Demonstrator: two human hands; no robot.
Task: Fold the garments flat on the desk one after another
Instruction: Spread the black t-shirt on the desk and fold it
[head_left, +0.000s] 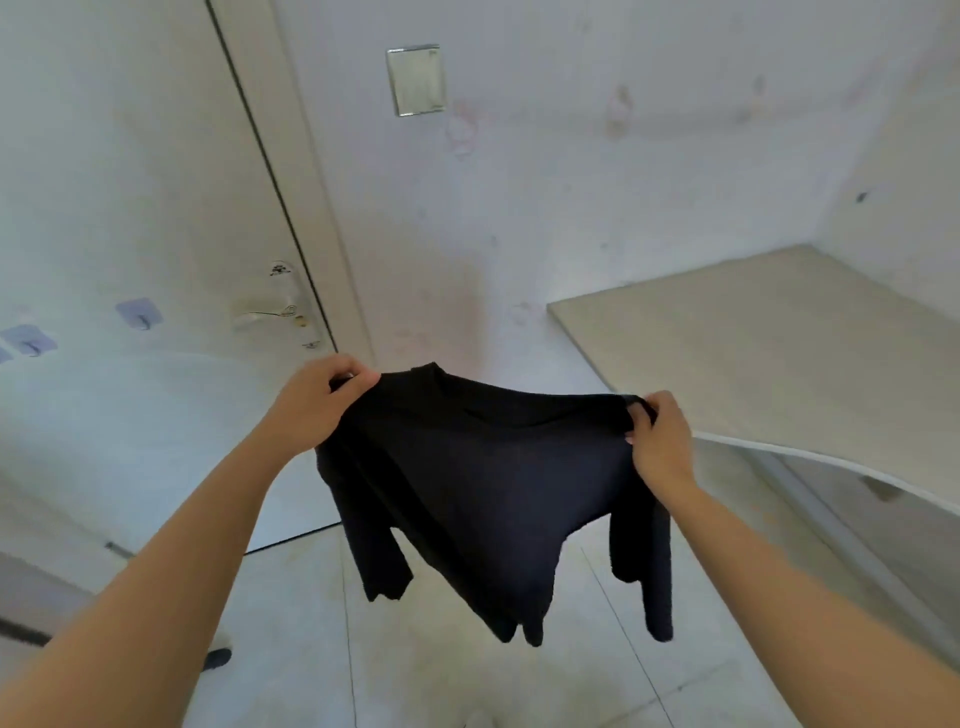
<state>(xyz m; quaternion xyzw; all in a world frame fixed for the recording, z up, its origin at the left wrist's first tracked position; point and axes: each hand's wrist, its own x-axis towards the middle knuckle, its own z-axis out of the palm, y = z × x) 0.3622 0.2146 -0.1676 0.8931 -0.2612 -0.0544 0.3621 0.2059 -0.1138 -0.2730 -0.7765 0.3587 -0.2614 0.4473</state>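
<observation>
- Pinching one shoulder, the left hand (317, 400) grips the black long-sleeved top (488, 483).
- Right hand (660, 441) clutches the other shoulder.
- Top hangs spread in mid-air, sleeves dangling above the floor (467, 680).
- Bare worktop (779, 353) sits just right of it.

One shirt (483, 483), one desk (779, 353)

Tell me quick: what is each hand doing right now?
Left hand: closed, gripping one shoulder of the black long-sleeved top.
Right hand: closed, gripping the other shoulder; the top hangs in the air.
</observation>
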